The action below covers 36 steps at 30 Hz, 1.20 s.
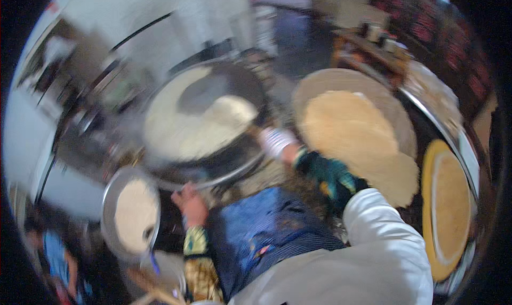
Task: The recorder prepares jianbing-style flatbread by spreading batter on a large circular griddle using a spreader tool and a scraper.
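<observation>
Steam or blur hangs over a large round griddle (204, 161), where pale batter (172, 133) covers much of the dark surface. A thicker pale mass (234, 113) lies at its right side. My right hand (280, 143), partly wrapped in white material, is at that side of the griddle; motion blur hides what its fingers hold. By the front rim is my bare left hand (193, 207), its fingers apart and nothing seen in them. To its left stands a metal bowl (106, 213) of pale batter (136, 217), with a blue-handled utensil (154, 261) at its edge.
Thin tan flatbreads (348, 125) lie on a round board (332, 79) to the right, overhanging its near edge. Farther right is a yellow-rimmed round tray (430, 209). A wooden stand (368, 49) holds containers behind. Another person (58, 257) is at lower left.
</observation>
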{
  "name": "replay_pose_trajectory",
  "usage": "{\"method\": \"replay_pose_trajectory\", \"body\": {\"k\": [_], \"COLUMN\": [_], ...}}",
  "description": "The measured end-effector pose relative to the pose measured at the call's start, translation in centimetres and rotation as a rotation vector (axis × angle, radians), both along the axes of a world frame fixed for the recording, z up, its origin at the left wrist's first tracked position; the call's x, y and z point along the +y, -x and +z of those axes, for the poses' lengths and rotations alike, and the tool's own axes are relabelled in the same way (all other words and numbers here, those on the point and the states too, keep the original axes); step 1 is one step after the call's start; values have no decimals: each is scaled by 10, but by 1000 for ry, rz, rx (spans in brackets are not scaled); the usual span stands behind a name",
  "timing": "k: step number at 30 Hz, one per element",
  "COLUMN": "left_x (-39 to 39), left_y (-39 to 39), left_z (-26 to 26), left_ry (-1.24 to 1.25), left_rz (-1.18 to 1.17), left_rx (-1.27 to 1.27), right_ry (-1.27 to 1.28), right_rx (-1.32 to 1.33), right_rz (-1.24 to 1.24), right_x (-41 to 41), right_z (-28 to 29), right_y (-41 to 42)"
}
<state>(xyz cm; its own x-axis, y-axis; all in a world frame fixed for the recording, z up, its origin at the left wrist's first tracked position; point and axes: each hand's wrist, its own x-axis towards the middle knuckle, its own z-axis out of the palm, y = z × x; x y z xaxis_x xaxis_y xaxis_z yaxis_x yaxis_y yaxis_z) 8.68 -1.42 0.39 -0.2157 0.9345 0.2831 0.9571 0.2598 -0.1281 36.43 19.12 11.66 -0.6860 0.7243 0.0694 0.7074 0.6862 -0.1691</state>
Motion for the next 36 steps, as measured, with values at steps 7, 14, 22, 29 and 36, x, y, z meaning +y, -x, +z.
{"method": "replay_pose_trajectory", "body": {"k": [7,14,22,29,36], "left_x": [-1,30,13,9,-6], "left_y": [45,-50,-12,-6,29], "left_z": [-19,-3,-8,9,1], "left_ry": [137,90,34,53,81], "left_rz": [178,-36,2,77,215], "left_rx": [-53,-141,-29,-51,-126], "right_ry": [92,96,71,133,256], "right_rx": [78,165,47,3,51], "right_rz": [-309,-393,-327,-296,-191], "right_x": [31,44,20,37,7], "right_z": [-45,-73,-46,-66,-40], "right_y": [10,-8,-1,-5,17]}}
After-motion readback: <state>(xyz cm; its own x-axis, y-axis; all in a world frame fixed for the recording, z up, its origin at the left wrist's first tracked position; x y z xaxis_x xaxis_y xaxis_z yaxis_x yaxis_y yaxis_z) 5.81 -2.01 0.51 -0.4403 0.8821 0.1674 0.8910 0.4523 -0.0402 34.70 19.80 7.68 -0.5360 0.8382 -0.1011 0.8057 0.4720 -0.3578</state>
